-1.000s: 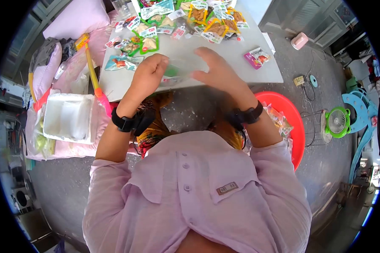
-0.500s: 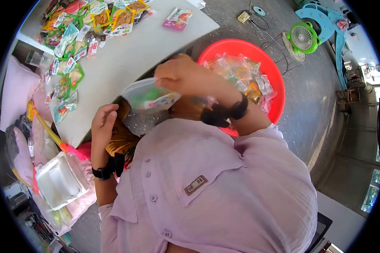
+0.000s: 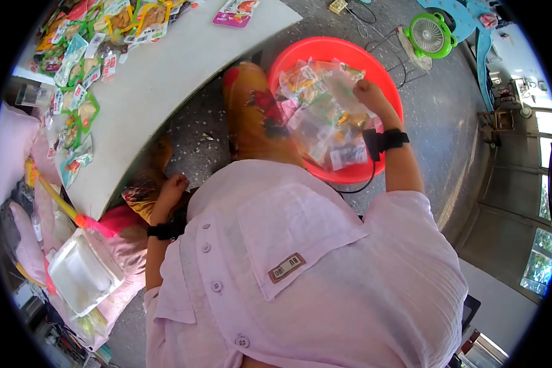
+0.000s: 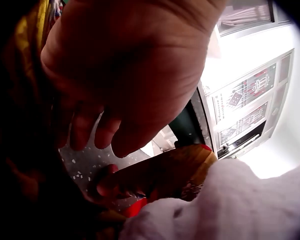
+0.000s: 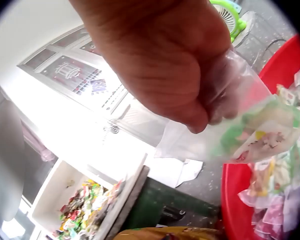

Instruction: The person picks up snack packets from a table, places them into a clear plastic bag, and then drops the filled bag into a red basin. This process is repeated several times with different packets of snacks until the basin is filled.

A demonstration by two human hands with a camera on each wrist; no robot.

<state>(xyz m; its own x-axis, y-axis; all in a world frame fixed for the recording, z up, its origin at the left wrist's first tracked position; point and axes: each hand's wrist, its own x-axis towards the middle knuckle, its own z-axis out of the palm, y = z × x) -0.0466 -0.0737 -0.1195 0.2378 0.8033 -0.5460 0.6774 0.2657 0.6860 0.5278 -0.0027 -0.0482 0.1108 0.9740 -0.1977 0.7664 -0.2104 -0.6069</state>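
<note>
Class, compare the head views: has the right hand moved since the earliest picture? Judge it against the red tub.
Yes. It has moved toward the red tub: the right hand went from over the white table to over the tub.

Pinches a clear-and-green bag (image 5: 240,132) in the right grip (image 5: 162,60), in front of the rim of a red tub (image 5: 236,200) holding plastic packets (image 5: 279,185). Shows, beyond, colourful packs (image 5: 87,207) heaped near one edge of a white bench (image 5: 55,184).
</note>
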